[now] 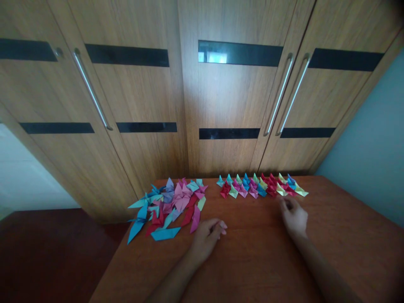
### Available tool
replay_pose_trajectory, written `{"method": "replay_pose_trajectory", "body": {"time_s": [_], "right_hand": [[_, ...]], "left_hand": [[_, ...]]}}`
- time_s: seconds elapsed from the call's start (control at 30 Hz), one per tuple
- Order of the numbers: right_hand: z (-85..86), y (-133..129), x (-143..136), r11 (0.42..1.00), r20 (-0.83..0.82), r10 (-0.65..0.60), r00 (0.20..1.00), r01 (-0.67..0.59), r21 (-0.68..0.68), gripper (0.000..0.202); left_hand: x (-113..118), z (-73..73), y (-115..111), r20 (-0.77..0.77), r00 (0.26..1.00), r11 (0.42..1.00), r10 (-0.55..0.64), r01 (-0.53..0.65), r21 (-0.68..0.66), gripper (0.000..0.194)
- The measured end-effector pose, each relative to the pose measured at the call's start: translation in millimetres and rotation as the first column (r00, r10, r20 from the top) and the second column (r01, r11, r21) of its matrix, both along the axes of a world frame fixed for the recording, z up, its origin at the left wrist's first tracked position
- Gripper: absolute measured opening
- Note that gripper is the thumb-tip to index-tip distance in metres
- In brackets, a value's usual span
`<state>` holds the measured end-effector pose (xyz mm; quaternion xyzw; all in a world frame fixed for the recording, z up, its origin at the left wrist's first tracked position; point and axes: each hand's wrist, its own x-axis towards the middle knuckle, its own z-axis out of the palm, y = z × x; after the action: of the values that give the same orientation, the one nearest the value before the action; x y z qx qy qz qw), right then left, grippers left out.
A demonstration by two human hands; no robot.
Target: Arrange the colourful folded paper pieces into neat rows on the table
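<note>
My left hand [205,239] is just above the brown table, fingers loosely curled together. Its fingertips look pinkish, and I see no paper in them. Beside it on the left lies a loose heap of folded paper pieces [182,198] in pink, red, blue, purple and pale green, some shaped like cranes. My right hand [294,216] is closed in front of the right part of several small folded paper shapes [253,189], set in close rows. Its fingertips point towards a red and a yellow piece; whether they pinch anything is hidden.
The reddish-brown wooden table [249,252] reaches back to a tall wooden wardrobe [227,97] with long metal handles and dark strips. A pale blue wall [366,143] is at the right. On the far left, past the table edge, is a dark red floor [59,248].
</note>
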<state>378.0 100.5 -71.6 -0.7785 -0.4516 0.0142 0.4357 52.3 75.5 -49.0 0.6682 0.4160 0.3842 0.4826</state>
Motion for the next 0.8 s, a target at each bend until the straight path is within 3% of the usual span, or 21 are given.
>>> {"method": "replay_pose_trajectory", "body": {"time_s": [0.07,0.2,0.33,0.47,0.57,0.63,0.7,0.8], "right_hand": [[0.7,2.1,-32.3,0.987,-0.007,0.164,0.986,-0.164,-0.001,0.037],[1.0,8.3,-79.4,0.902,0.003,0.426,0.905,-0.425,-0.076,0.030],[0.8,11.6,-91.4,0.858,0.103,0.500,0.860,-0.475,-0.195,0.019],[1.0,9.9,-87.0,0.830,0.099,0.551,0.828,-0.533,-0.163,0.019],[1.4,8.6,-85.3,0.815,0.063,0.573,0.817,-0.562,-0.141,0.021],[1.9,8.3,-85.4,0.813,0.036,0.575,0.818,-0.566,-0.137,0.021],[3.0,8.1,-85.6,0.809,0.014,0.579,0.815,-0.573,-0.130,0.021],[5.4,7.4,-85.3,0.800,-0.013,0.592,0.806,-0.589,-0.113,0.022]], "left_hand": [[-0.3,-0.2,0.9,0.019,1.000,1.000,0.006,-0.006,-0.014,0.032],[-3.6,2.7,2.3,0.016,1.000,1.000,0.020,-0.020,-0.014,0.028],[-12.3,8.8,5.8,-0.050,0.997,0.995,0.053,-0.049,0.085,0.023],[-28.2,25.4,13.0,-0.192,0.960,0.948,0.206,-0.146,0.283,0.021],[-50.0,46.7,19.2,-0.394,0.827,0.846,0.401,-0.170,0.506,0.023],[-69.6,60.9,22.8,-0.482,0.667,0.748,0.569,-0.176,0.640,0.025],[-90.1,71.1,25.5,-0.544,0.508,0.690,0.668,-0.150,0.708,0.027],[-113.8,76.4,27.5,-0.627,0.314,0.686,0.713,-0.126,0.717,0.027]]}}
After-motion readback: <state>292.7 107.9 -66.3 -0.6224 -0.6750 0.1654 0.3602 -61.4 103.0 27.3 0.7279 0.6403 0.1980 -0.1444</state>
